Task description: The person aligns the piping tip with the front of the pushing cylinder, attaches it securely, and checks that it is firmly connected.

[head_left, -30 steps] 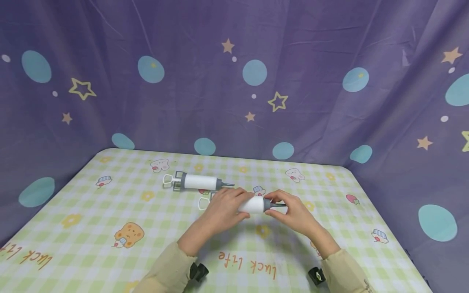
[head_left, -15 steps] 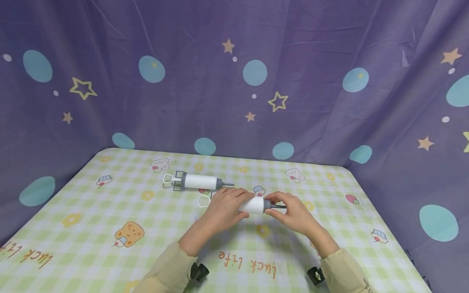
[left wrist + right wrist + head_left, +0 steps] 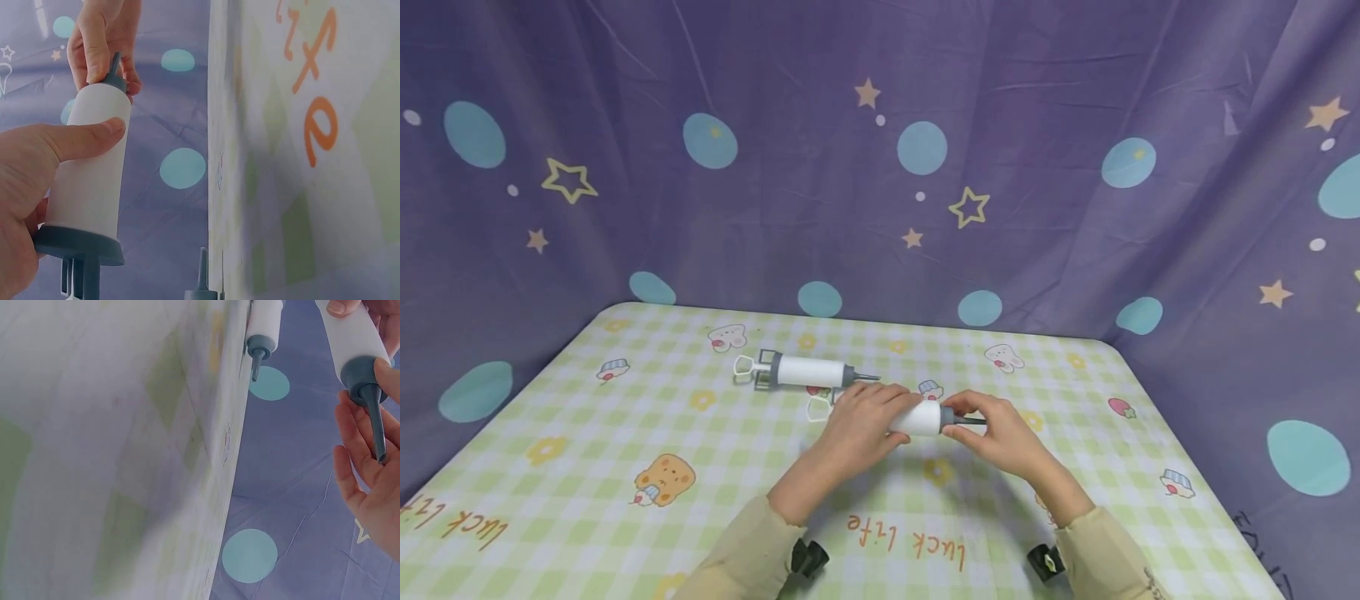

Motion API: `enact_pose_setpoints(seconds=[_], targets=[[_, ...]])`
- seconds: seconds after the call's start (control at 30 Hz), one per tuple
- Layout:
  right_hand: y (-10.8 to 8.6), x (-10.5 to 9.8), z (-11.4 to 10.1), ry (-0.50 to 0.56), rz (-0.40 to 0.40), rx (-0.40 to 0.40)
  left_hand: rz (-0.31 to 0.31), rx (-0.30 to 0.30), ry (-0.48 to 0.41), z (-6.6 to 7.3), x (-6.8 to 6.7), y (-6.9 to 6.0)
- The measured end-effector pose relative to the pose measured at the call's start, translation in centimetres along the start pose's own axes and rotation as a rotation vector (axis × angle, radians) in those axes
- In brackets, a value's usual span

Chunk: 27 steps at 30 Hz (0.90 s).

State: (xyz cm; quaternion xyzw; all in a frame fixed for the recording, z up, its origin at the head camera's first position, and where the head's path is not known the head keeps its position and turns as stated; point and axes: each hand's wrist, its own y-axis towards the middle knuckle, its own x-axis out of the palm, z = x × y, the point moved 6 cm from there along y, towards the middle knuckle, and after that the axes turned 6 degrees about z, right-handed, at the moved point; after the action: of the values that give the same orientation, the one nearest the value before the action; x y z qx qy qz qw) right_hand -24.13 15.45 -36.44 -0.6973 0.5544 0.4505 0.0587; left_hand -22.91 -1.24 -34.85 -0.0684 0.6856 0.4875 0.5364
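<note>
My left hand (image 3: 865, 425) grips the white barrel of a large plunger syringe (image 3: 921, 418), its thumb lying along the barrel in the left wrist view. The syringe is held above the table, roughly level, nozzle pointing right. With thumb and fingers, my right hand (image 3: 1000, 433) pinches the grey-blue end cap (image 3: 362, 374) at the base of the thin nozzle (image 3: 377, 428). A white loop handle (image 3: 817, 409) shows past my left hand; the rear of the barrel is hidden in the head view. Behind it, a second, similar syringe (image 3: 811, 372) lies on the table.
A green and white checked cloth (image 3: 745, 500) with printed cartoons covers the table. Purple curtains (image 3: 820, 200) with stars and blue ovals stand behind and at both sides. Black wrist-camera mounts (image 3: 808, 557) sit by both sleeves.
Both hands keep nearly the same places on the syringe. Its white loop handle has shifted very slightly up in the head view. The second syringe stays put.
</note>
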Motion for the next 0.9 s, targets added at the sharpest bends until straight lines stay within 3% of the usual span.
enact_pose_setpoints(seconds=[0.2,0.53,0.9], targets=[[-0.1,0.0,0.2,-0.010,-0.021,0.016,0.001,0.005,-0.002,0.0,0.3,0.1],[-0.1,0.0,0.3,-0.047,-0.006,-0.051,-0.020,0.014,0.013,0.1,0.8,0.1],[-0.4,0.5,0.8,-0.053,-0.102,0.006,-0.056,0.016,0.010,0.3,1.8,0.0]])
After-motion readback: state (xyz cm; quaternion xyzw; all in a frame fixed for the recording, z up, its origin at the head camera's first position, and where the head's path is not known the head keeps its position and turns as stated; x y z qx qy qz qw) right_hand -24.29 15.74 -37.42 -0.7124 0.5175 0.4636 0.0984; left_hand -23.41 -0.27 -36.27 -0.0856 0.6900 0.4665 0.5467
